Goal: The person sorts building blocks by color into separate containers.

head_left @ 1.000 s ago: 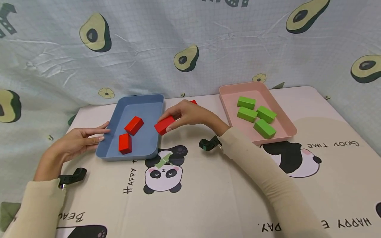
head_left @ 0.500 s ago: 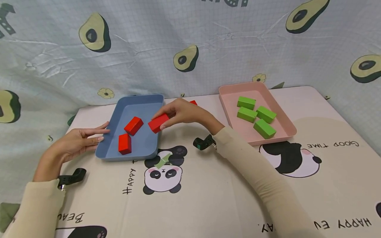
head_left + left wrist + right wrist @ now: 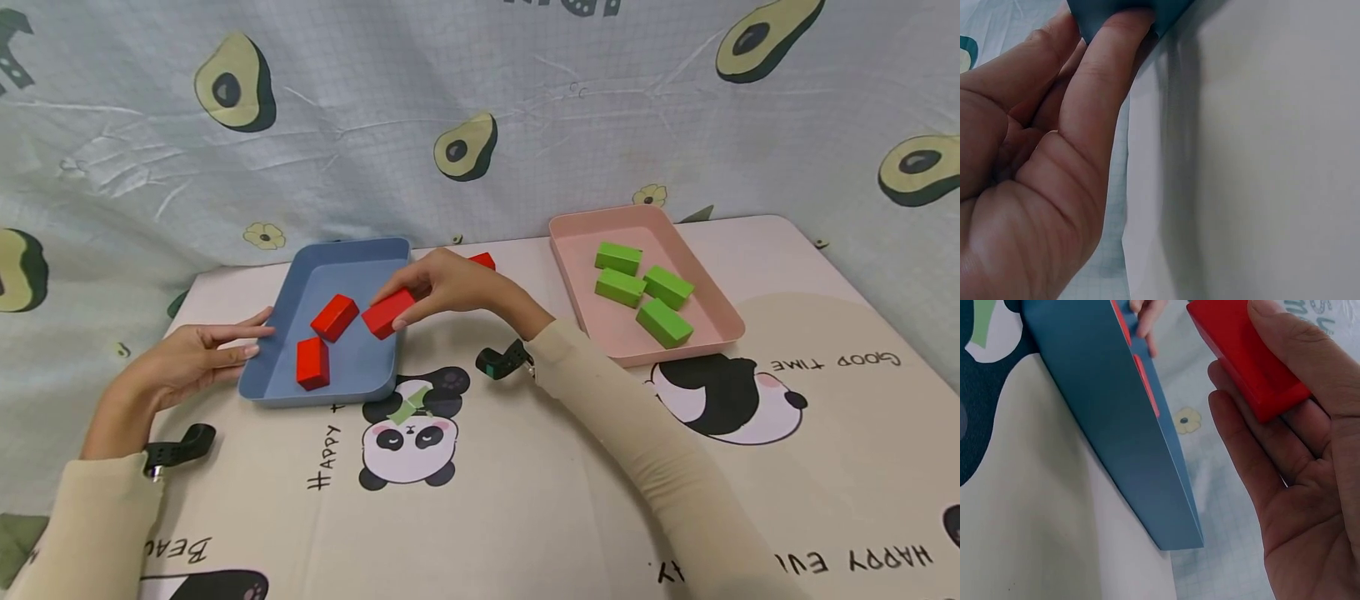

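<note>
My right hand (image 3: 459, 282) pinches a red block (image 3: 386, 317) between thumb and fingers, above the right rim of the blue tray (image 3: 360, 267). In the right wrist view the held block (image 3: 1247, 356) is raised over the tray wall (image 3: 1110, 419). Two other red blocks lie in the tray, one tilted (image 3: 334, 317) and one nearer the front (image 3: 312, 364). My left hand (image 3: 183, 360), fingers mostly straight, touches the tray's left side. In the left wrist view its fingertips meet a blue corner (image 3: 1122, 9) of the tray.
Behind my right hand another red block (image 3: 483, 261) lies on the table, partly hidden. A pink tray (image 3: 585, 242) at the right holds several green blocks (image 3: 664, 323). A patterned curtain (image 3: 360, 100) hangs along the table's back edge.
My right hand has carried the red block leftward, from beside the tray to over its right rim, uncovering more of the block behind. My left hand has stayed at the tray's side.
</note>
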The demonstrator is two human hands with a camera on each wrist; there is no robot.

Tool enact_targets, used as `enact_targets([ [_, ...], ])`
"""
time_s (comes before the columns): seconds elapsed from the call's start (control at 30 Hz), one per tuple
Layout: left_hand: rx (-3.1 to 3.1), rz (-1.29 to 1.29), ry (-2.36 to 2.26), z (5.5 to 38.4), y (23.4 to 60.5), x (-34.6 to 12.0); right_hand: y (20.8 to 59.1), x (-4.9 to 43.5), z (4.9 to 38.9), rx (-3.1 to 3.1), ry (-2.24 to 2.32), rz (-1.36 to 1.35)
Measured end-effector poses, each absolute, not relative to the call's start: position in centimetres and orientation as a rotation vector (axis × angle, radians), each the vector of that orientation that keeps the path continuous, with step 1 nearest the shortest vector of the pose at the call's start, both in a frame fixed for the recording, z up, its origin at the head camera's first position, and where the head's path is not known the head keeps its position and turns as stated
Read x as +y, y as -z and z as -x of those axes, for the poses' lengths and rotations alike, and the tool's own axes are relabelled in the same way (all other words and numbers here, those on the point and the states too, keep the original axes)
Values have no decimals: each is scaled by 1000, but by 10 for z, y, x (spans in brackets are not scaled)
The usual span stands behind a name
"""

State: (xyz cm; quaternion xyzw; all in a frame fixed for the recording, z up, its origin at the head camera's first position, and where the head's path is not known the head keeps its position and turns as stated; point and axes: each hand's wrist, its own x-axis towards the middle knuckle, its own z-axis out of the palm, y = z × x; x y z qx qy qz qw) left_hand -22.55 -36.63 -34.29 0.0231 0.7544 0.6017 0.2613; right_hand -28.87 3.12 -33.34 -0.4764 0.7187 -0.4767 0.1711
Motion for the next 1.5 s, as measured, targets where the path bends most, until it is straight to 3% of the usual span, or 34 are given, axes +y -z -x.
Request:
enact_targets([
  [1.5, 2034, -55, -1638, 226, 345, -365, 333, 12, 290, 2000, 1367, 1360],
])
